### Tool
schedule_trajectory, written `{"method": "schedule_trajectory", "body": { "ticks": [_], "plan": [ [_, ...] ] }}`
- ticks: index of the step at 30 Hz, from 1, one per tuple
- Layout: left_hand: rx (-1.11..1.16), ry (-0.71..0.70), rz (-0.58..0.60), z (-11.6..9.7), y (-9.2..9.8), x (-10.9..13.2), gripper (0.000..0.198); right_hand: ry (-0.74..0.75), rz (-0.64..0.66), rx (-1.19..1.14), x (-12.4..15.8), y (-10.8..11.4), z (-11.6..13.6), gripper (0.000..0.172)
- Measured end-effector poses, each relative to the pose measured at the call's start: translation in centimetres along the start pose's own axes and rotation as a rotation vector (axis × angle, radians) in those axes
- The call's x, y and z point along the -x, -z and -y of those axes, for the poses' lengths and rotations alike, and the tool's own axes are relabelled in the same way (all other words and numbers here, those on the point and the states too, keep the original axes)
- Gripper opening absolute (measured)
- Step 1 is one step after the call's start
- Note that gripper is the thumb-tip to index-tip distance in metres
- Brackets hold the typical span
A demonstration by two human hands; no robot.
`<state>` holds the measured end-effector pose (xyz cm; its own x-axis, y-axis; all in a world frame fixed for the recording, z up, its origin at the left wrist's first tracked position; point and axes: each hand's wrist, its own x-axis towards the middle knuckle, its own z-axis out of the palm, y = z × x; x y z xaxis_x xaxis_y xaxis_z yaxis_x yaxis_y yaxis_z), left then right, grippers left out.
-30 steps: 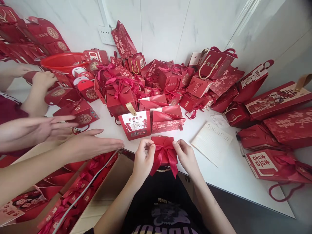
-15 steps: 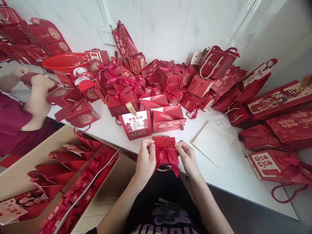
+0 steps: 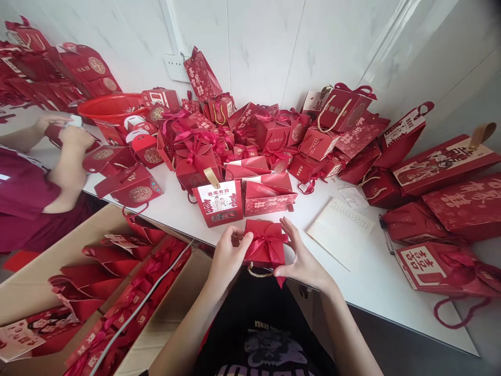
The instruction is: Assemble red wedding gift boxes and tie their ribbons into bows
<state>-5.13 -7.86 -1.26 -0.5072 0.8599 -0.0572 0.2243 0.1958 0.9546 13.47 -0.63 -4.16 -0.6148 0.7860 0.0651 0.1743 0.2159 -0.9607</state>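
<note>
A small red gift box (image 3: 261, 256) with a red ribbon bow (image 3: 266, 240) tied on its top is at the table's front edge, close to my body. My left hand (image 3: 229, 253) grips the box's left side, thumb near the bow's left loop and fingers curled. At the right side, my right hand (image 3: 303, 258) has its fingers spread, the thumb by a ribbon tail and the fingertips near the box's upper right corner. A gold rope handle (image 3: 256, 272) hangs at the box's near side. Just beyond stand a white-fronted red box (image 3: 219, 202) and an open-topped red box (image 3: 271, 201).
Many red gift boxes (image 3: 274, 130) are heaped along the wall. A notebook (image 3: 340, 230) lies right, near more boxes (image 3: 426, 263). A carton (image 3: 164, 308) of red bags stands lower left, a cable (image 3: 136, 308) across it. A co-worker's hands (image 3: 74, 133) hold a red item near a red basket (image 3: 113, 104).
My right hand has let go of the bow's right side and spread its fingers beside the box. My left hand has moved slightly left and stays at the box's left side.
</note>
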Motion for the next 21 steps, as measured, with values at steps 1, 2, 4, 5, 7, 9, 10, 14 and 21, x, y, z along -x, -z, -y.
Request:
{"method": "schedule_trajectory", "body": {
  "ticks": [1,2,4,5,7,9,10,14,21],
  "plan": [
    [-0.002,-0.007,0.008,0.0,-0.1,0.0,0.021,-0.007,0.043,0.038,0.1,-0.1,0.0,0.112],
    [0.014,-0.017,0.009,0.1,-0.2,0.1,0.02,-0.008,0.061,0.06,0.1,-0.3,0.1,0.111],
    [0.066,-0.076,-0.025,0.2,-0.4,0.3,0.017,0.025,0.039,0.079,0.0,-0.8,0.2,0.106],
    [0.079,-0.144,-0.063,0.2,-0.6,0.5,0.015,0.058,0.007,0.089,0.0,-1.1,0.2,0.105],
    [0.048,-0.362,-0.165,-0.1,-0.8,1.0,0.009,0.125,-0.077,0.119,-0.2,-1.6,0.6,0.105],
    [-0.042,-0.644,-0.252,-0.8,-0.9,1.7,0.004,0.186,-0.166,0.14,-0.3,-1.9,1.2,0.105],
    [-0.093,-0.781,-0.279,-1.3,-0.9,2.2,0.008,0.214,-0.206,0.143,-0.3,-2.0,1.6,0.104],
    [-0.269,-1.127,-0.357,-3.5,-1.1,3.8,0.015,0.331,-0.304,0.095,0.1,-2.1,3.6,0.102],
    [-0.382,-1.215,-0.451,-6.4,-0.8,6.0,0.014,0.418,-0.342,0.069,1.7,-1.8,6.3,0.107]
  ]
}}
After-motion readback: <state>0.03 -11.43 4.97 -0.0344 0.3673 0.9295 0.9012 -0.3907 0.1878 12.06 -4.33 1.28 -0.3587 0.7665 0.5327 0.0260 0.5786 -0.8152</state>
